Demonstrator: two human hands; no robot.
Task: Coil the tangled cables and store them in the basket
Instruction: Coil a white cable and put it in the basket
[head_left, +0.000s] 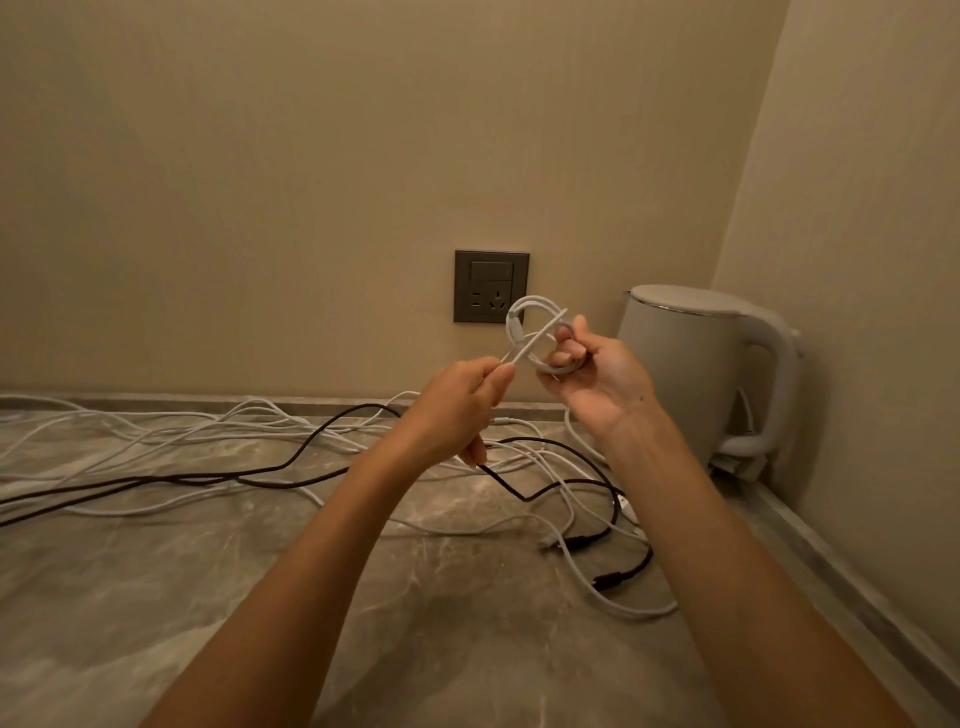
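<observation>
While the right hand (597, 384) grips the white coil (540, 335), the left hand (457, 410) pinches its loose end.

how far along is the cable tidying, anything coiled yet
Early. Nothing looks finished, and no basket is in view. In hand: the right hand holds one small white coil while the left hand pinches its loose tail, apparently wrapping it. Left: a black cable and several white cables lie tangled across the counter, all to be coiled and stored.
</observation>
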